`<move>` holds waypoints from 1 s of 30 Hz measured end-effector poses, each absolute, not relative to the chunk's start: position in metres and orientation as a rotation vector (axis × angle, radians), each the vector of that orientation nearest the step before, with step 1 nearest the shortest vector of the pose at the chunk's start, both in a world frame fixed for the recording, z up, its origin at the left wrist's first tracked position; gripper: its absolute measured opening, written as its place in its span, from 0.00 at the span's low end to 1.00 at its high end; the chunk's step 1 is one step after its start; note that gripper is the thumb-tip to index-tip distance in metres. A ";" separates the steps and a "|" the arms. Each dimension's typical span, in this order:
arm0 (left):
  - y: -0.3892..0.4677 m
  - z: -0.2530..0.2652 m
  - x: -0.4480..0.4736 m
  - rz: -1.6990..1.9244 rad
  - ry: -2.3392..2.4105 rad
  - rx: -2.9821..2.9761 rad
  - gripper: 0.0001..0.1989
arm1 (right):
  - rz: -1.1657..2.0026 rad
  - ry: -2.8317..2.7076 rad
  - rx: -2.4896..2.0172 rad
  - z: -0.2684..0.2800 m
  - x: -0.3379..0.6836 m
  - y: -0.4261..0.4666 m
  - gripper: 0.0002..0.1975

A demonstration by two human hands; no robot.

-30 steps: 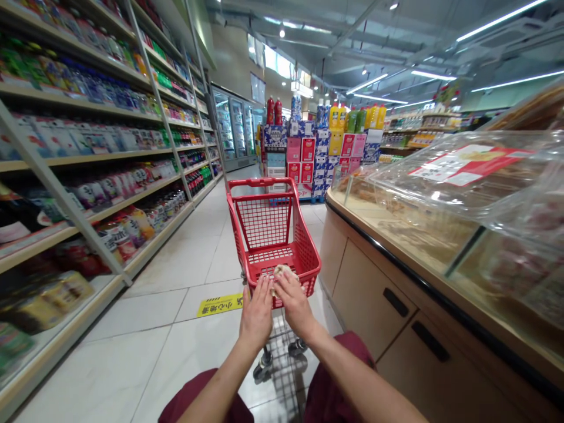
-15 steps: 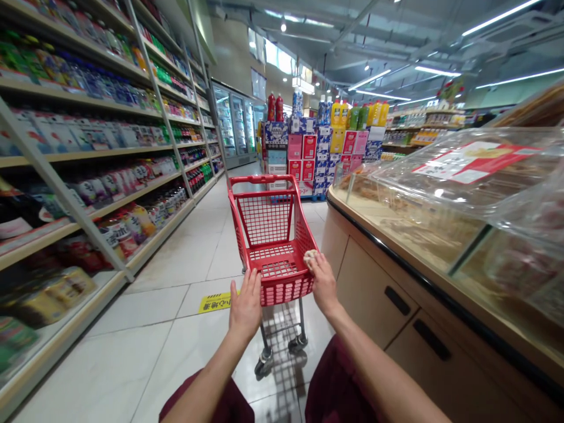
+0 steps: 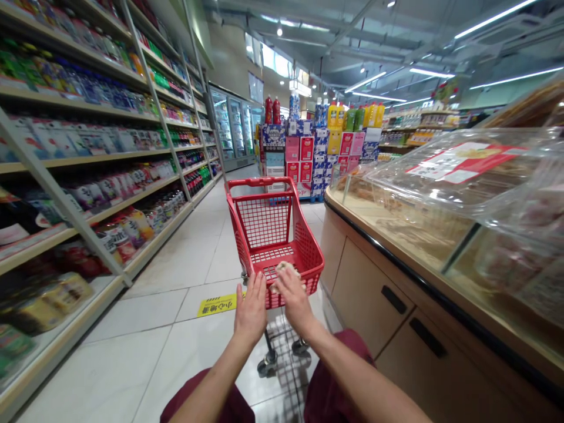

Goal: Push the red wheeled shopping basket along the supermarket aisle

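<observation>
A red plastic shopping cart [image 3: 306, 239] with a mesh basket stands in front of my knees, its basket holding nothing that I can see. My left hand [image 3: 251, 308] lies with fingers stretched and close together at the left of the basket's near edge, touching it. A pale, crumpled cloth [image 3: 286, 269] is under the fingers of my right hand [image 3: 295, 302], pressed on the middle of that same near edge. Part of the cloth is hidden by the hand. Grey legs with black casters [image 3: 267, 364] show below the basket.
Shelves [image 3: 110, 202] of drinks line the left side. A wooden counter [image 3: 363, 276] with clear plastic packages [image 3: 440, 176] stands close on the right. Stacked drink cartons [image 3: 306, 153] are ahead. A yellow floor sign [image 3: 220, 304] lies left of the cart.
My right hand has slid left with the cloth, from the basket's right corner to the middle of the near edge. My left hand has stayed almost in place.
</observation>
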State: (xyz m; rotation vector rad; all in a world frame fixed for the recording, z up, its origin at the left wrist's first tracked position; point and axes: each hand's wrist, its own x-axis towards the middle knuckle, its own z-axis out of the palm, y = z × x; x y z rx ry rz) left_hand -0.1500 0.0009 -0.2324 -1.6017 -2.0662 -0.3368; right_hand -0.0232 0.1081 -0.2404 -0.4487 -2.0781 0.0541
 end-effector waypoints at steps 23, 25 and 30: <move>0.001 -0.239 -0.150 -0.363 -2.068 -1.607 0.33 | -0.013 -2.122 -0.347 -0.247 -0.021 0.117 0.18; 0.001 -0.237 -0.150 -0.359 -2.085 -1.616 0.33 | -0.024 -2.042 -0.463 -0.244 -0.017 0.123 0.18; 0.002 -0.235 -0.146 -0.371 -2.120 -1.609 0.32 | -0.013 -2.004 -0.562 -0.243 -0.020 0.123 0.18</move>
